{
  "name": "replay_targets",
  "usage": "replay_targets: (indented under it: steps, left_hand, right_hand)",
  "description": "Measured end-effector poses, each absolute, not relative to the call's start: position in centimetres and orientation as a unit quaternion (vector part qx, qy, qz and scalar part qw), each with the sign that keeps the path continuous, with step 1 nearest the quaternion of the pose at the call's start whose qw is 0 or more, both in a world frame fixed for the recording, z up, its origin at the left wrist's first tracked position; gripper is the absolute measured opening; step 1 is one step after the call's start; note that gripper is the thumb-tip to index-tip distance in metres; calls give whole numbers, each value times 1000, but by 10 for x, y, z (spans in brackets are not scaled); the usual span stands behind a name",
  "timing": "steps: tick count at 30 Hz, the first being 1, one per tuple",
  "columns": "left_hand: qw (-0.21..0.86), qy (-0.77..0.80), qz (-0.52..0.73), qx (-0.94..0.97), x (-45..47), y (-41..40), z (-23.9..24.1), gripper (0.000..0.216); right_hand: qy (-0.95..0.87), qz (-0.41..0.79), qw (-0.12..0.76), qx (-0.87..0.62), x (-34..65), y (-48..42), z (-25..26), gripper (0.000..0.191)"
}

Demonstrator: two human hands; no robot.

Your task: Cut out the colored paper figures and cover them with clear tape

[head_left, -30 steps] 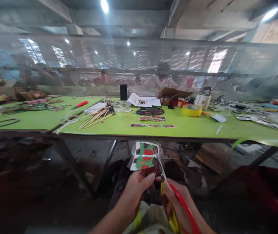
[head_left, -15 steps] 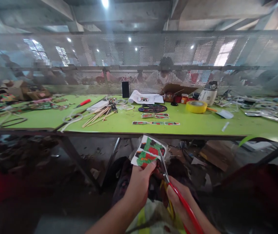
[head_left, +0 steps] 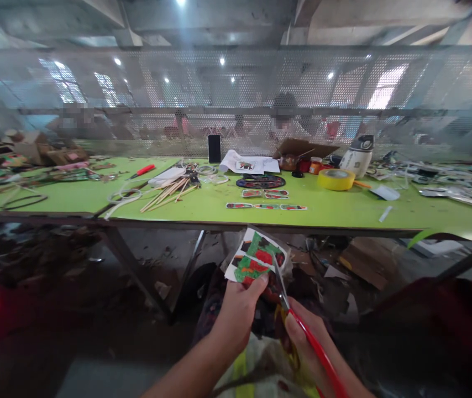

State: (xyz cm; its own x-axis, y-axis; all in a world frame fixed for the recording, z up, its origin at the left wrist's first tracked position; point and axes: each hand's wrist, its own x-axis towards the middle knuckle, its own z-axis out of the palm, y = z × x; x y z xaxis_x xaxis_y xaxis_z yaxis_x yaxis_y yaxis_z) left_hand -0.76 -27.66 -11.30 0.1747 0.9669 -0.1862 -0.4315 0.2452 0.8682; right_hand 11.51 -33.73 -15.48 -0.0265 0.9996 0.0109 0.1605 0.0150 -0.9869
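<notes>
My left hand [head_left: 242, 307] pinches the lower edge of a white sheet with a green, red and black print [head_left: 256, 257], held above my lap in front of the table. My right hand [head_left: 308, 329] is closed round the handles of red-handled scissors [head_left: 316, 348]. Their blades reach up to the sheet's right side, close to my left thumb. Whether the blades are cutting into it, I cannot tell. Cut-out printed strips [head_left: 267, 207] and smaller cut pieces [head_left: 265, 194] lie on the green table [head_left: 194, 213], with a dark oval piece [head_left: 261, 181] behind them.
A yellow tape roll [head_left: 335, 179], a white bottle [head_left: 358, 156] and a phone [head_left: 214, 149] stand on the table. Thin wooden sticks [head_left: 169, 193] and a red-handled tool [head_left: 142, 171] lie left of centre. Behind runs a perforated screen [head_left: 236, 99], with people beyond it.
The view has shifted slightly. Both hands keep nearly the same pose, with the sheet and scissors still held; the sheet appears tilted a little differently.
</notes>
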Motion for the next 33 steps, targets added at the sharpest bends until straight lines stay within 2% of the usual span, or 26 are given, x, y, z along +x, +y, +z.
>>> replay_targets:
  steps: [13,25,33]
  left_hand:
    - [693,375,476,390,-20,-268,-110,12]
    - [705,382,430,415,-26,-258,-105,25]
    - [713,368,408,435,-32,-252,-101,24]
  right_hand:
    - [-526,484,456,-530,116,-339,-150,69]
    - [-514,506,435,-539,120,-342,-145,68]
    - [-510,493,433,-557,121,-344,-155,70]
